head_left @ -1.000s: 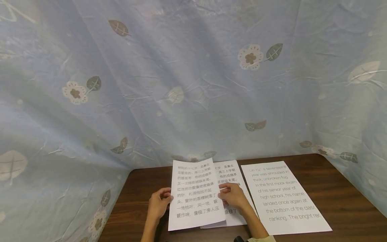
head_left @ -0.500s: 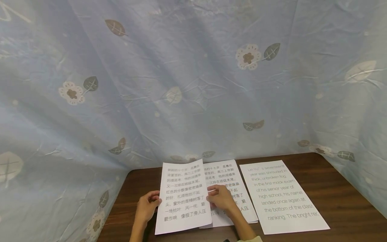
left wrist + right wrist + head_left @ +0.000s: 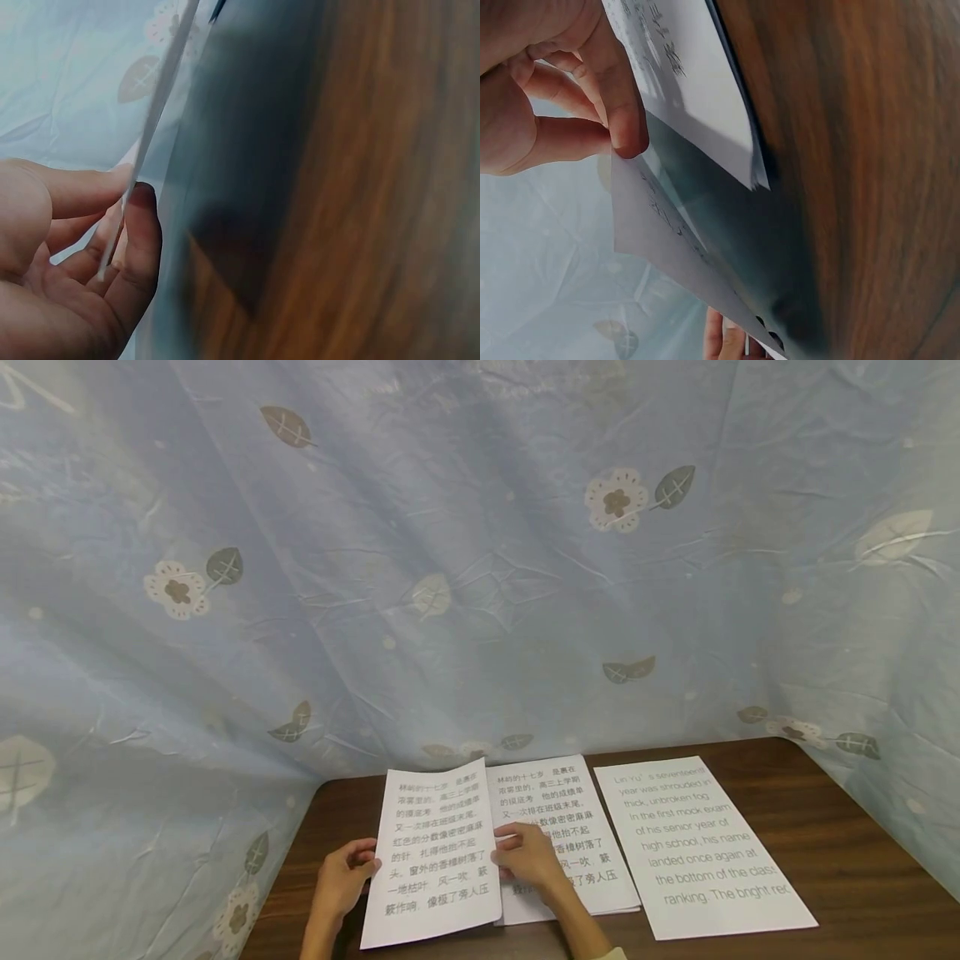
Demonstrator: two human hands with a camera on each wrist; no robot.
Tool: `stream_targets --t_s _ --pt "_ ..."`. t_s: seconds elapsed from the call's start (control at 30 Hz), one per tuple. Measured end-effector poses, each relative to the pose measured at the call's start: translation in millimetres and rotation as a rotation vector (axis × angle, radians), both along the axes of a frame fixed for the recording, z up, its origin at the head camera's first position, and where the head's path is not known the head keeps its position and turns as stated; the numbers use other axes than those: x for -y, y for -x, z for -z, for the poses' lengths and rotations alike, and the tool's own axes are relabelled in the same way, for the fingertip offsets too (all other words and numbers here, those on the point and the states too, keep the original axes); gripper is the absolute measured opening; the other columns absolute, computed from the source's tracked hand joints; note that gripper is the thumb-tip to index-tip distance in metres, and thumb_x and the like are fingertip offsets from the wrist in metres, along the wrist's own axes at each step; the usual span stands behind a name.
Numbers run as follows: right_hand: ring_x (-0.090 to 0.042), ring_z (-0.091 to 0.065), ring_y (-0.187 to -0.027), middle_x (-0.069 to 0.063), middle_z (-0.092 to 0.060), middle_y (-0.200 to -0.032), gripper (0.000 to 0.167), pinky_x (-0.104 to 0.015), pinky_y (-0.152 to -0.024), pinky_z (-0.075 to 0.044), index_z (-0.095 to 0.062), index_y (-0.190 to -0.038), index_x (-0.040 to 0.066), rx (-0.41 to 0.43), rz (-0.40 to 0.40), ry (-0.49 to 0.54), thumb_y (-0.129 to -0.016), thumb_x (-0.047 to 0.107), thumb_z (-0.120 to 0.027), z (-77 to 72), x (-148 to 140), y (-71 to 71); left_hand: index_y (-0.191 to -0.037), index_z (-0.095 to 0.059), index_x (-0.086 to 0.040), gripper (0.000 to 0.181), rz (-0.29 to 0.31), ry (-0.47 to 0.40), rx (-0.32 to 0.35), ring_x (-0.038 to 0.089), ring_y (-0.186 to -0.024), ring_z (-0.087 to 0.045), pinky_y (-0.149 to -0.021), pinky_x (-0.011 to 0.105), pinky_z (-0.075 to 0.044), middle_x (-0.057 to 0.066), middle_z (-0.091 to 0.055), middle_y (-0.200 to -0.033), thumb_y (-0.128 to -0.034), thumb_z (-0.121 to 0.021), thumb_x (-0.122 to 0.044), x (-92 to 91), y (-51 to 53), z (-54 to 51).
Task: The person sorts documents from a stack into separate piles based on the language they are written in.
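The held sheet [image 3: 431, 860], printed in Chinese, hangs above the left part of the table [image 3: 285, 893], just left of a paper stack [image 3: 573, 827] with the same kind of print. The left hand [image 3: 339, 877] pinches its left edge between thumb and fingers, and the right hand [image 3: 528, 860] pinches its right edge, with the forearm reaching across the stack. The likeliest trouble is a crease: the paper already bows at its top, so if the hands draw together it could buckle, and if they pull apart unevenly an edge could slip free of one pinch. The right hand sits low over the stack, so a dragging finger or forearm could skew the top leaf, whose fellows look slightly fanned at the near corner. With its right edge along the stack's left side, the sheet could also catch there or settle overlapping it if lowered too soon. The left wrist view shows the paper edge-on and blurred, so I cannot tell whether one leaf or several are pinched; an extra one could slide out crooked. The English sheet [image 3: 701, 852], farther right, seems out of harm's way.
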State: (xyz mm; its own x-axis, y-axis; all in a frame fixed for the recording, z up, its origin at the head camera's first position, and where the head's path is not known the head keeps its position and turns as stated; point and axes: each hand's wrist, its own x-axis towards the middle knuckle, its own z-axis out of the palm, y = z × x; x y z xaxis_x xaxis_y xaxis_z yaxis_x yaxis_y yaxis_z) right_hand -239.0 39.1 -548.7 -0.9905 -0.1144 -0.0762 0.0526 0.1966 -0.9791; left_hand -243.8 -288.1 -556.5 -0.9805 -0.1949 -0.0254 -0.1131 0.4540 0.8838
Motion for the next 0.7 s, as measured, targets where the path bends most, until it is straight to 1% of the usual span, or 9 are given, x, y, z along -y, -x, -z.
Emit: stream_targets --t_s 0.13,0.3,0.47,0.7 --pt "-0.018 -0.072 -0.08 -0.014 -0.073 -0.104 0.044 -0.033 -0.069 -0.067 -0.07 -0.129 -0.005 0.001 -0.002 0.008 -0.086 0.001 -0.076 1.5 7.5 -0.8 -0.132 -0.069 0.006 0.038 -0.003 0.003 0.013 0.018 -0.086 -0.07 -0.067 0.036 -0.063 0.015 -0.072 -0.108 -0.0948 -0.074 -0.001 7.9 -0.6 -0.3" --pt "-0.017 -0.073 -0.071 -0.012 -0.075 -0.099 0.043 -0.03 -0.063 -0.065 -0.071 -0.127 -0.005 -0.01 0.013 0.015 -0.084 -0.001 -0.077 2.2 16.0 -3.3 -0.132 -0.069 0.006 0.037 -0.003 0.019 0.02 0.018 -0.086 -0.068 -0.066 0.032 -0.061 0.014 -0.072 -0.108 -0.0957 -0.073 -0.002 15.1 -1.1 -1.1" --pt "-0.015 -0.072 -0.066 -0.011 -0.075 -0.096 0.043 -0.029 -0.061 -0.064 -0.071 -0.126 -0.006 -0.022 0.026 0.011 -0.084 -0.001 -0.078 2.5 19.7 -5.0 -0.131 -0.069 0.006 0.036 0.0 0.014 0.027 0.018 -0.086 -0.067 -0.066 0.032 -0.062 0.013 -0.071 -0.106 -0.0961 -0.073 -0.002 17.8 -1.3 -0.8" --pt "-0.016 -0.072 -0.066 -0.01 -0.074 -0.095 0.042 -0.031 -0.061 -0.065 -0.071 -0.125 -0.006 -0.021 0.029 0.007 -0.084 0.0 -0.077 4.3 22.4 -6.6 -0.131 -0.069 0.005 0.035 -0.011 0.017 0.046 0.018 -0.085 -0.067 -0.066 0.033 -0.062 0.013 -0.071 -0.105 -0.0962 -0.073 -0.001 19.7 -1.3 2.7"
